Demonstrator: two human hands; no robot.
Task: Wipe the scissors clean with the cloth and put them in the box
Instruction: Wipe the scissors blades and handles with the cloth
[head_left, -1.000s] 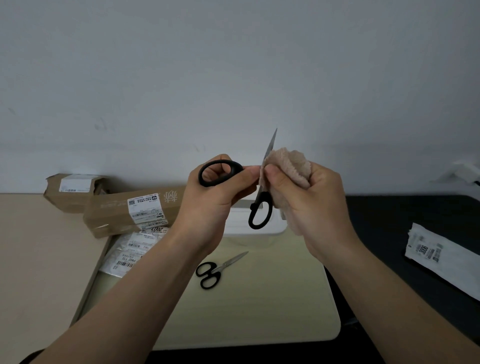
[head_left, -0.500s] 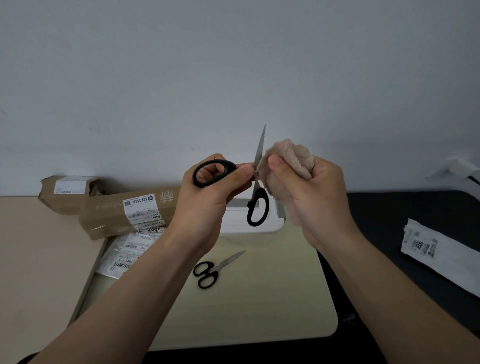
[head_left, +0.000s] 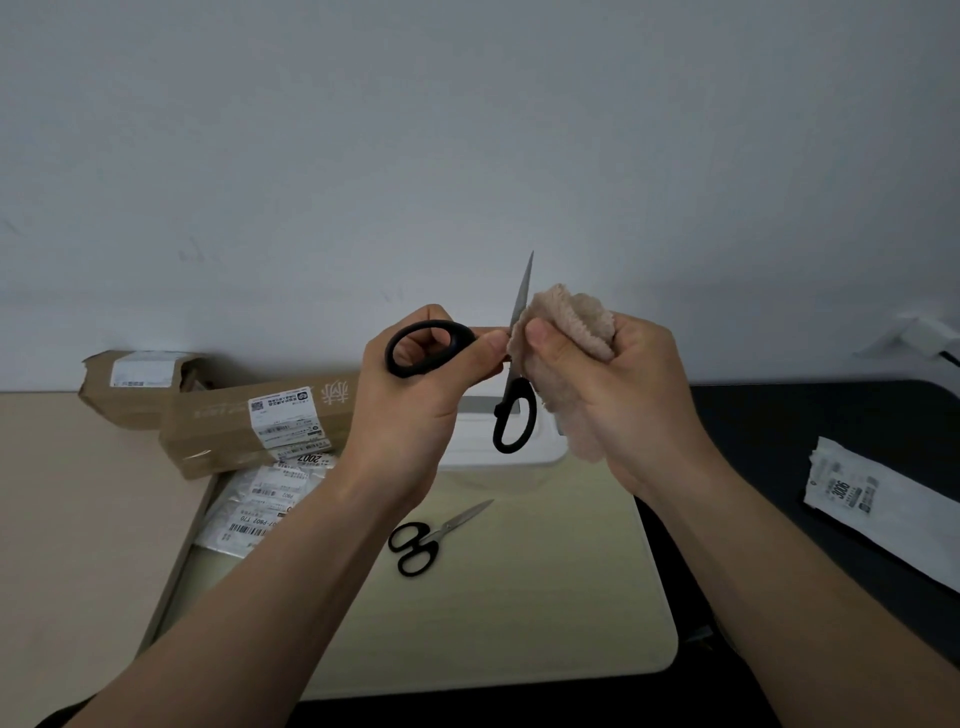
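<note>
Now surface carries white box, second scissors. Left hand grips opened scissors by one black loop, above box. Right hand clenched on beige cloth, pressed against upright blade.

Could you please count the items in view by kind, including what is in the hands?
Scissors: 2, the held scissors and the smaller scissors
Cloth: 1
White box: 1
Cardboard packages: 2
White labelled bags: 2
Total: 8
</note>
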